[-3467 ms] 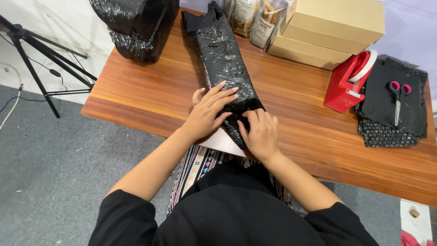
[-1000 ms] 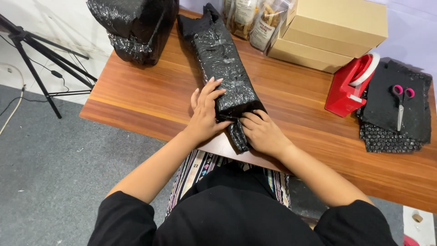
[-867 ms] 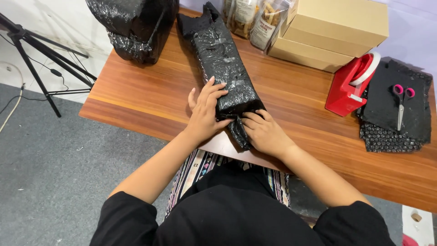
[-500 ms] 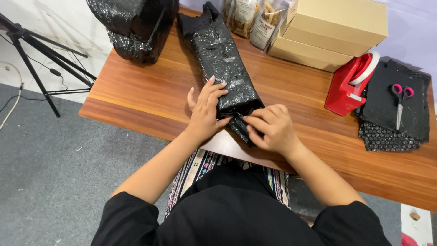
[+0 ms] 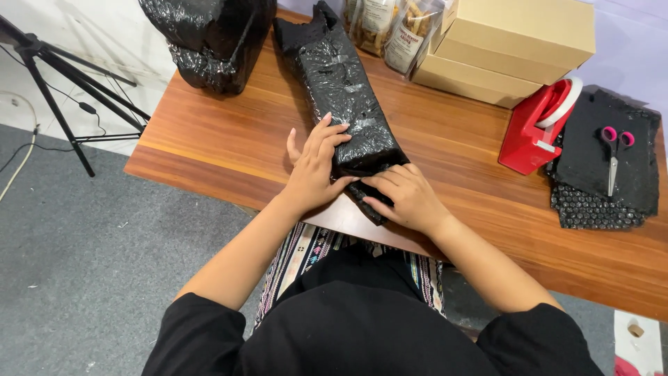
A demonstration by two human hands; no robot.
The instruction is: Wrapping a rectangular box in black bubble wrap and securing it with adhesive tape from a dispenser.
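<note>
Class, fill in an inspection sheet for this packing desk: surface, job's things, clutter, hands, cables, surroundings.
Surface: wooden table, bare at the left.
Job's things: long black wrapped parcel lying lengthwise.
Clutter: red tape dispenser, pink-handled scissors on black bubble mailers, cardboard boxes, snack bags, black wrapped bundle.
Hands: left hand flat on the parcel; right hand pressing its near end.
Cables: one on the floor.
Surroundings: grey carpet, tripod.

Bright, even daylight fills the frame; soft shadows fall beneath the hands, glare glints off the black plastic wrap [image 5: 341,90], and focus is sharp throughout.
</note>
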